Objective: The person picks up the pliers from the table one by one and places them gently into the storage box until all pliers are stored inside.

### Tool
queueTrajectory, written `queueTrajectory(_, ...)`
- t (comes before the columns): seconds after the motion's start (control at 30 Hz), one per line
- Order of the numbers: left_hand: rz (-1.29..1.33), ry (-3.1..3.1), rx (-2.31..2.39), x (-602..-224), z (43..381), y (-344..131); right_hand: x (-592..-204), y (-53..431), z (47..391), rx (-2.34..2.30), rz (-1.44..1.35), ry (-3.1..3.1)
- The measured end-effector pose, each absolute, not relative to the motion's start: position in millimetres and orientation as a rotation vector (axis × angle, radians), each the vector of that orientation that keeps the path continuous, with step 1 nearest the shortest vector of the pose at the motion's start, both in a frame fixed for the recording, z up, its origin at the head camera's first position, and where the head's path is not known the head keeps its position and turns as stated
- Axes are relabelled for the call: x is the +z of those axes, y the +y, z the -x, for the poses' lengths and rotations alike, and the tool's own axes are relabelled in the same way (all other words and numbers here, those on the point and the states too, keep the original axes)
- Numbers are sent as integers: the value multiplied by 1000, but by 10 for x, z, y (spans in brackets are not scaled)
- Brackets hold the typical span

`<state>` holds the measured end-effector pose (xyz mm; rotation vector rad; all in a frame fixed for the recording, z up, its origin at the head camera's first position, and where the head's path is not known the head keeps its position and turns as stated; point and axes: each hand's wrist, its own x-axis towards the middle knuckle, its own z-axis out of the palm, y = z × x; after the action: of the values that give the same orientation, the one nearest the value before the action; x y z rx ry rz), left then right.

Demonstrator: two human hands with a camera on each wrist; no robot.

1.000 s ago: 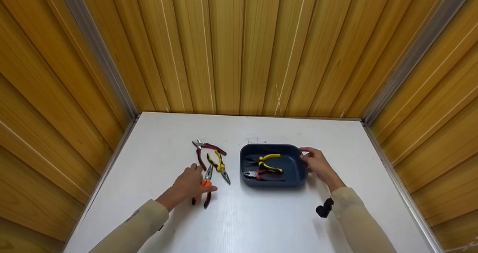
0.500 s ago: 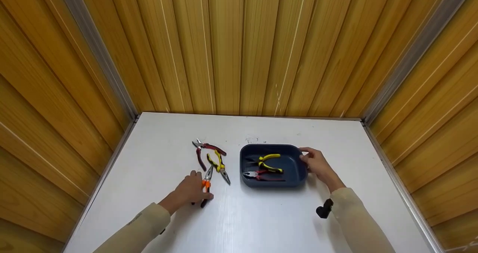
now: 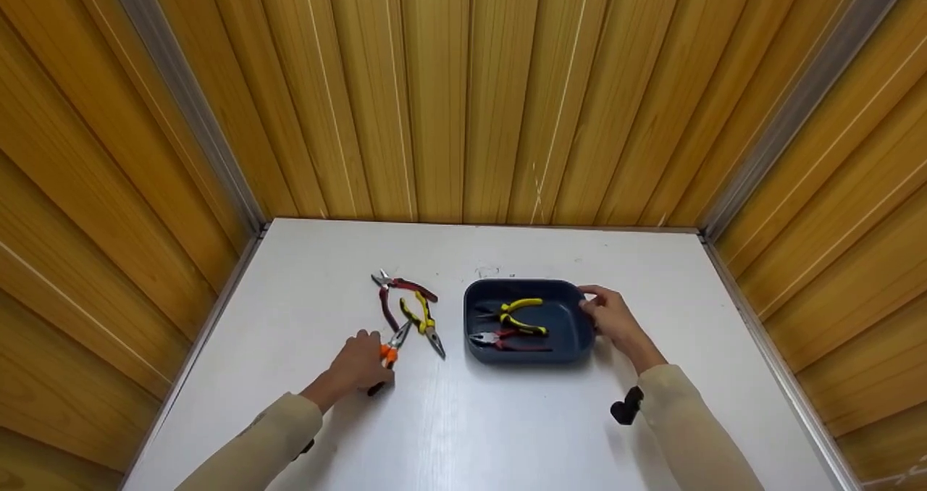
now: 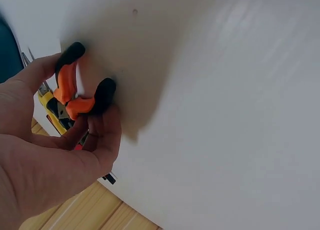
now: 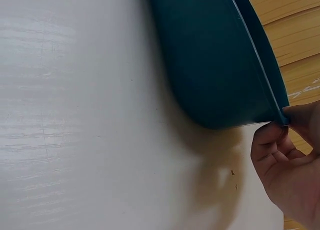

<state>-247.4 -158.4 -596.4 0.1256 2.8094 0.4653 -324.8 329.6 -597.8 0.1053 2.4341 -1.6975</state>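
My left hand point(image 3: 358, 363) grips long-nose pliers point(image 3: 392, 351) with orange and black handles. In the left wrist view the thumb lies along one handle point(image 4: 66, 76) and the curled fingers lie against the other, the handles spread apart. Their metal nose points toward yellow-and-black long-nose pliers point(image 3: 424, 319) on the table. Just behind these lie dark red diagonal cutters point(image 3: 391, 283), handles spread. My right hand point(image 3: 614, 324) pinches the right rim of a dark blue box point(image 5: 215, 65), thumb on top and fingers under the lip. Yellow-handled pliers point(image 3: 523, 305) and red-handled combination pliers point(image 3: 500, 340) lie inside the box.
Everything stands on a white table point(image 3: 463, 433). Yellow wood-look panels point(image 3: 434, 100) rise behind it and on both sides, with grey metal posts at the back corners. A black wrist-worn device point(image 3: 627, 406) sits at the right sleeve.
My left hand has closed round the orange-handled pliers and drawn them slightly left, turning them so the nose tilts more to the right. The right hand and the box keep their place.
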Motion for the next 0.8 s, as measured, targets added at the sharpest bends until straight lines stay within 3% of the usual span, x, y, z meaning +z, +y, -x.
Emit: queueTrajectory(0.8, -278, 2906, 777, -5953, 2515, -1694, -5975, 3297, 3240, -1704, -135, 2412)
